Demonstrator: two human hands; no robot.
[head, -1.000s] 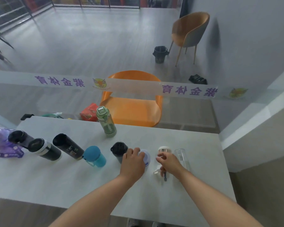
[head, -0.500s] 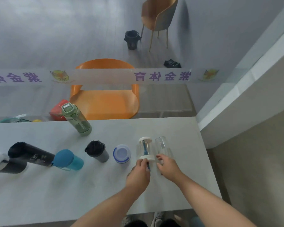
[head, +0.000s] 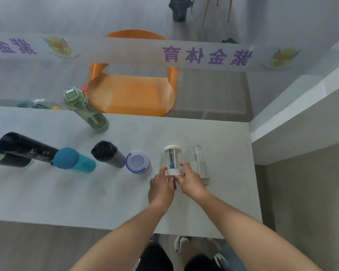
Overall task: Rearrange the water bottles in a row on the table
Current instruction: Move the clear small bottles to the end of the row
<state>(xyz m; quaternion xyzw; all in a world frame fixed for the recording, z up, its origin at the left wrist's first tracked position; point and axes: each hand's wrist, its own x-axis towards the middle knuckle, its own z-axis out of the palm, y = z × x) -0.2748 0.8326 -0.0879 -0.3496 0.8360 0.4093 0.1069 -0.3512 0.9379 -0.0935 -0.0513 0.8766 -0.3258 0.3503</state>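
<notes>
Both hands meet at the base of a clear bottle with a cream lid (head: pixel 172 160), the left hand (head: pixel 160 186) and right hand (head: pixel 190 179) each curled around its lower rim, near the table's (head: pixel 86 196) right edge. It stands just beside a clear glass bottle (head: pixel 197 160), possibly touching it. Leftward run a blue-rimmed bottle (head: pixel 137 161), a black-capped bottle (head: pixel 108 156), a teal bottle (head: pixel 73 160) and a tall black bottle (head: pixel 26 148), with a green bottle (head: pixel 85 110) toward the far edge.

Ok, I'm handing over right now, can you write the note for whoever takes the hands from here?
Left hand and right hand: both gripping the base of the white-capped clear bottle.
In the row along the table: black flask, blue bottle, black tumbler, blue-rimmed cup, clear glass.
Left: release this bottle, then bring the green bottle, standing behind, into the row.
</notes>
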